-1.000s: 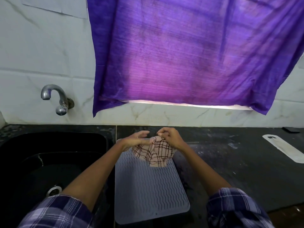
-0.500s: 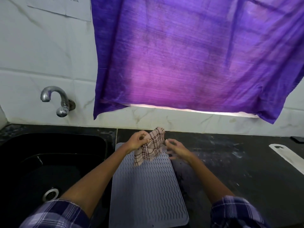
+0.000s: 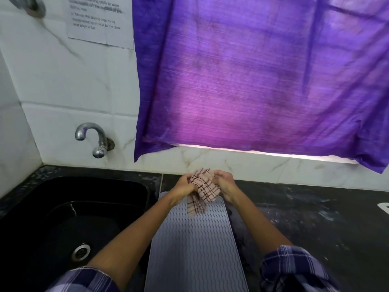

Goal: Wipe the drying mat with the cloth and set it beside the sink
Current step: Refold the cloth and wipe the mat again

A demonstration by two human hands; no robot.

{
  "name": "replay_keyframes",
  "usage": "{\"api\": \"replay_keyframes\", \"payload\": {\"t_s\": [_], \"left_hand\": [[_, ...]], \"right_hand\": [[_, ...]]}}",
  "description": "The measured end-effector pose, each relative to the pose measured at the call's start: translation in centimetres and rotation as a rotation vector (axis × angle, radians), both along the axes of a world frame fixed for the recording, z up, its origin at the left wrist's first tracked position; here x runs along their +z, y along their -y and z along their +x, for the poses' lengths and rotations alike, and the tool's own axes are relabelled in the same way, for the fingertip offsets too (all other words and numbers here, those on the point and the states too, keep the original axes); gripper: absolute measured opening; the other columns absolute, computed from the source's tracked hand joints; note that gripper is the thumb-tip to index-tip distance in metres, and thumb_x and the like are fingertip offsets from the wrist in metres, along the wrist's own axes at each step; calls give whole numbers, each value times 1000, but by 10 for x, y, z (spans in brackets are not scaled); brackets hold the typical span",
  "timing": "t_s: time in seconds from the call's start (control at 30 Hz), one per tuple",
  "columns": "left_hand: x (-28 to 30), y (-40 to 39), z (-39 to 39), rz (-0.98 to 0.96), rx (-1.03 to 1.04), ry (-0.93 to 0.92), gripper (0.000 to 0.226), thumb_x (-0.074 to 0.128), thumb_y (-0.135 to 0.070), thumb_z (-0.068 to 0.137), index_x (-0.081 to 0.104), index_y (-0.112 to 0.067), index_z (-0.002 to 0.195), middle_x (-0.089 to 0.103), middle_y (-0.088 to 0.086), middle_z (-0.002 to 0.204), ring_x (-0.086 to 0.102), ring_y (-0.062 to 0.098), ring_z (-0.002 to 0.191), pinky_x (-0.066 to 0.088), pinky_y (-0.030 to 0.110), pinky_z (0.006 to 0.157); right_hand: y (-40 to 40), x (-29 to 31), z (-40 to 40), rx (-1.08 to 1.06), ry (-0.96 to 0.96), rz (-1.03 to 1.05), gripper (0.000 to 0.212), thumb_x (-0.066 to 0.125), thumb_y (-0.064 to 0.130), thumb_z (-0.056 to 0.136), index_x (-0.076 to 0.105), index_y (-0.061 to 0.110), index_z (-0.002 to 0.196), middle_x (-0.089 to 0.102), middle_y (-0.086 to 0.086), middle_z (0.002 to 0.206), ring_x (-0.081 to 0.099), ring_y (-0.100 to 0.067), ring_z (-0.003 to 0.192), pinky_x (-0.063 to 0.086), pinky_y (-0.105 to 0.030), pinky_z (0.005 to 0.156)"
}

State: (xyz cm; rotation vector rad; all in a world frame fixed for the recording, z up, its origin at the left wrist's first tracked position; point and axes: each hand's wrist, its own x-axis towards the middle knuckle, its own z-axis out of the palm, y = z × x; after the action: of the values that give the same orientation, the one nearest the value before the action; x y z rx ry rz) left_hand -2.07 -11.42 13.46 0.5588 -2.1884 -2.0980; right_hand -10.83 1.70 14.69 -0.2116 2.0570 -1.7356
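Observation:
A pale grey drying mat point(image 3: 195, 249) with wavy ridges lies flat on the dark counter, right beside the black sink point(image 3: 69, 220). Above its far end I hold a checked pinkish cloth point(image 3: 203, 189) bunched between both hands. My left hand point(image 3: 185, 185) grips the cloth's left side and my right hand point(image 3: 224, 183) grips its right side. The lower tail of the cloth hangs down onto the far part of the mat. The mat's far edge is partly hidden by the cloth and my hands.
A chrome tap point(image 3: 94, 138) sticks out of the white tiled wall above the sink. A purple curtain point(image 3: 263, 81) hangs over the counter. A printed paper note point(image 3: 99, 20) is stuck on the wall. A white flat object point(image 3: 384, 208) lies at the counter's right edge.
My right hand, free half a second ago, has come back onto the cloth; both hands now hold it bunched. The view has tilted upward, showing more wall.

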Motion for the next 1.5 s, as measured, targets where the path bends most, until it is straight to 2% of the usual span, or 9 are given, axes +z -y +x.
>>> {"api": "replay_keyframes", "payload": {"t_s": [0.1, 0.37, 0.53, 0.63, 0.73, 1.07, 1.23, 1.37, 1.5], "left_hand": [[6, -1, 2, 64, -98, -10, 27, 54, 2, 87, 58, -2, 113, 62, 18, 110, 57, 29, 105, 46, 42, 96], [27, 0, -15, -514, 12, -392, 18, 64, -13, 90, 71, 4, 91, 71, 16, 87, 62, 22, 81, 50, 37, 78], [57, -7, -33, -540, -98, -434, 20, 52, -11, 97, 60, 7, 101, 55, 11, 89, 52, 19, 84, 42, 31, 77], [62, -4, -33, -326, -11, -408, 18, 51, -10, 97, 59, 5, 103, 59, 13, 95, 56, 21, 90, 50, 35, 83], [64, -4, -32, 108, 101, -342, 15, 45, -14, 100, 56, -6, 108, 63, 12, 99, 60, 23, 93, 54, 31, 75], [103, -5, -32, 486, -194, -367, 28, 36, -10, 93, 63, -8, 96, 73, 7, 83, 67, 19, 80, 55, 30, 72], [108, 0, -34, 1053, -69, -572, 37, 26, -11, 95, 62, 0, 92, 74, 16, 79, 74, 25, 73, 52, 37, 79], [103, 7, -33, 1219, 155, -637, 31, 32, -12, 94, 61, -3, 88, 71, 13, 74, 67, 25, 74, 50, 36, 78], [103, 5, -34, 1284, 272, -644, 31, 34, -15, 96, 60, 0, 88, 71, 15, 70, 61, 26, 81, 49, 37, 86]], "right_hand": [[1, -1, 0, -64, -29, -3, 24, 55, -1, 90, 63, 2, 113, 69, -20, 108, 66, -30, 94, 56, -39, 78], [-19, 24, -6, 247, -190, 135, 68, 61, 36, 89, 29, 19, 147, 47, -1, 132, 48, -21, 123, 42, -29, 88], [-21, 58, -14, 415, -357, 304, 45, 79, 15, 74, 62, 2, 114, 68, -10, 101, 65, -22, 95, 54, -35, 86], [-23, 72, -25, 235, -521, 399, 32, 85, 26, 66, 67, 7, 84, 64, -10, 86, 59, -19, 83, 48, -34, 75], [-25, 78, -27, 22, -557, 455, 61, 77, 51, 68, 53, 14, 109, 52, -1, 102, 56, -22, 101, 48, -36, 80], [-17, 82, -31, 307, -208, 98, 45, 73, 31, 79, 59, 19, 120, 65, -8, 119, 58, -26, 114, 45, -47, 101], [-19, 78, -32, 265, -138, 94, 68, 50, 65, 82, 45, 21, 133, 55, -8, 134, 51, -27, 123, 45, -53, 100], [-26, 42, -33, 272, 136, 27, 88, 18, 81, 79, 35, 23, 141, 46, -17, 139, 47, -38, 126, 49, -49, 88], [-23, 6, -22, 371, 326, -233, 72, 28, 72, 85, 47, 21, 133, 55, -15, 134, 55, -34, 121, 55, -45, 87]]}}
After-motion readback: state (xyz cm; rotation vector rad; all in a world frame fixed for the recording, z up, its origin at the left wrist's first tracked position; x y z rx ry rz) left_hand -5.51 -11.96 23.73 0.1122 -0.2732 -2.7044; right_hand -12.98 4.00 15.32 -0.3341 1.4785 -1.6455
